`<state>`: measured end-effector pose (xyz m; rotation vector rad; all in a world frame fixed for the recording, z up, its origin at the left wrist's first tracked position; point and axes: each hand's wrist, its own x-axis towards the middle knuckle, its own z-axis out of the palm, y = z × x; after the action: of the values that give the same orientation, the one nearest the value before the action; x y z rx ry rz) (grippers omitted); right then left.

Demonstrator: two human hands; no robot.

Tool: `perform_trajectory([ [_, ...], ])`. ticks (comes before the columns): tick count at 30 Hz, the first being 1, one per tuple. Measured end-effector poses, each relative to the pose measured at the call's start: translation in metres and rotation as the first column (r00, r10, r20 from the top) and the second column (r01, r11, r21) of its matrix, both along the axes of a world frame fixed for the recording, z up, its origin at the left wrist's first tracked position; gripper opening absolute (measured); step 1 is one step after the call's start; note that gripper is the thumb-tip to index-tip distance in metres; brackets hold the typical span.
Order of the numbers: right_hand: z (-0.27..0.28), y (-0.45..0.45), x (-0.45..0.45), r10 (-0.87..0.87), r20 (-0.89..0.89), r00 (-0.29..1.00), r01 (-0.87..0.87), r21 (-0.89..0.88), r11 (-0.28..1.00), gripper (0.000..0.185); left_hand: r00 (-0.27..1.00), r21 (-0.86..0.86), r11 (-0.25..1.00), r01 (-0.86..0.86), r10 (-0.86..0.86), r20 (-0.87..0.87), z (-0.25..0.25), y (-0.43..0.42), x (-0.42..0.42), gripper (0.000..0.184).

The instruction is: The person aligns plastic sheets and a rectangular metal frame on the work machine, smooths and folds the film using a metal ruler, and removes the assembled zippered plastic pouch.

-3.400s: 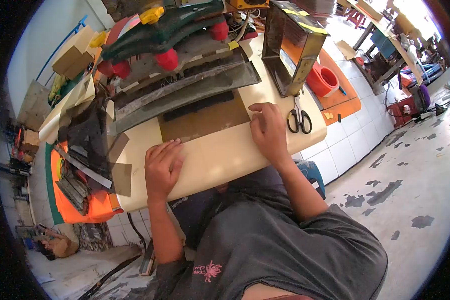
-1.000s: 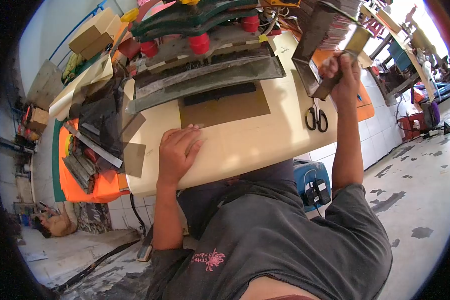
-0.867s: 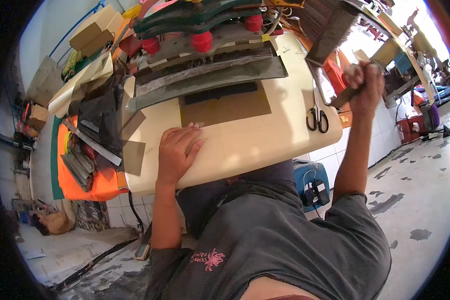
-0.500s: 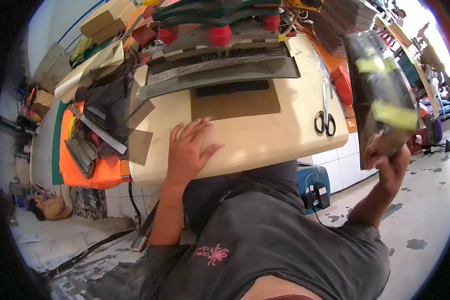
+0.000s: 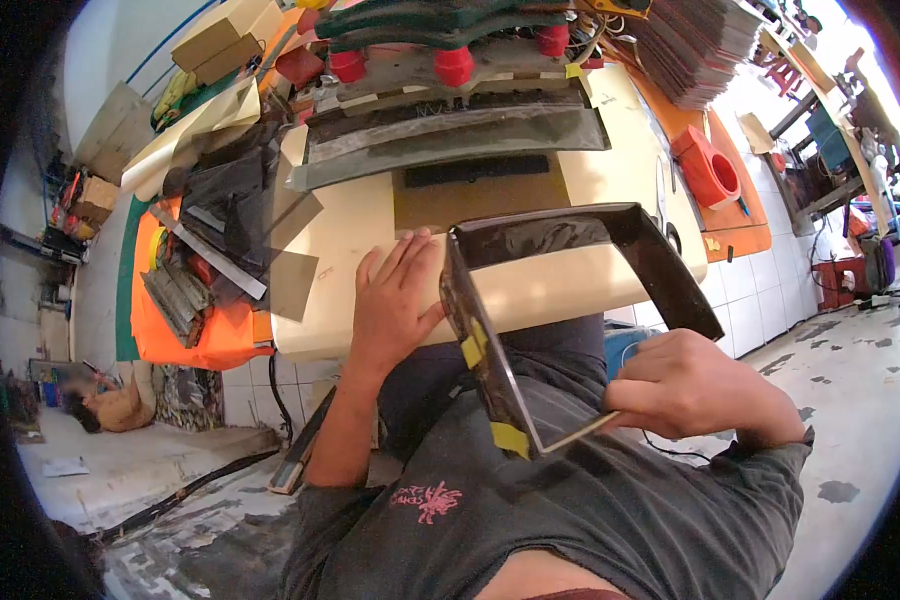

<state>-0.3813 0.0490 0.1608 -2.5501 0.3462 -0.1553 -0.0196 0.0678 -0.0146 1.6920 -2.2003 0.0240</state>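
Observation:
My right hand point(image 5: 675, 385) is closed on the near side of a dark rectangular metal frame point(image 5: 482, 345), which has yellow tape on its left side. The frame is tilted above the front of the cream-covered table point(image 5: 355, 225) and over my lap. On the table, my left hand point(image 5: 398, 300) lies with its fingers spread beside the frame's left side. Beyond it are a brown sheet point(image 5: 410, 200) with a black strip point(image 5: 475, 171) on it, and a long dark curved piece point(image 5: 450, 145). Scissors point(image 5: 673, 237) at the right edge are partly hidden by the frame.
A green machine part with red feet point(image 5: 453, 65) stands at the back. Dark scraps point(image 5: 225, 180) and an orange cloth point(image 5: 195, 340) are at the left. At the right is a red tape dispenser point(image 5: 707, 170). Another person point(image 5: 120, 405) is on the floor at far left.
The metal frame has come off the table's right side, swung out to the right, and is now in front of me in my right hand. My left hand has stayed on the table.

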Motion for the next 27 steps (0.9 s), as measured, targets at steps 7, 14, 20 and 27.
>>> perform_trajectory([
  [7,-0.035,0.002,0.03,-0.036,-0.145,0.989,0.013,-0.159,0.987,0.02,1.0,-0.018,1.0,0.016,-0.015,0.024,-0.004,0.001,0.004,0.082],
  [14,-0.065,0.0,0.052,-0.162,-0.08,0.984,0.142,-0.212,0.967,0.018,1.0,-0.059,0.998,0.0,0.0,-0.002,-0.003,0.0,0.002,0.082],
  [20,-0.077,-0.008,0.063,-0.243,-0.106,0.964,0.205,-0.283,0.937,0.02,1.0,-0.068,0.998,0.011,-0.011,0.001,-0.003,-0.001,0.002,0.081],
  [27,-0.09,-0.026,0.073,-0.289,-0.053,0.956,0.26,-0.303,0.917,0.015,1.0,-0.057,0.998,0.003,-0.003,-0.011,-0.002,-0.003,0.001,0.092],
])
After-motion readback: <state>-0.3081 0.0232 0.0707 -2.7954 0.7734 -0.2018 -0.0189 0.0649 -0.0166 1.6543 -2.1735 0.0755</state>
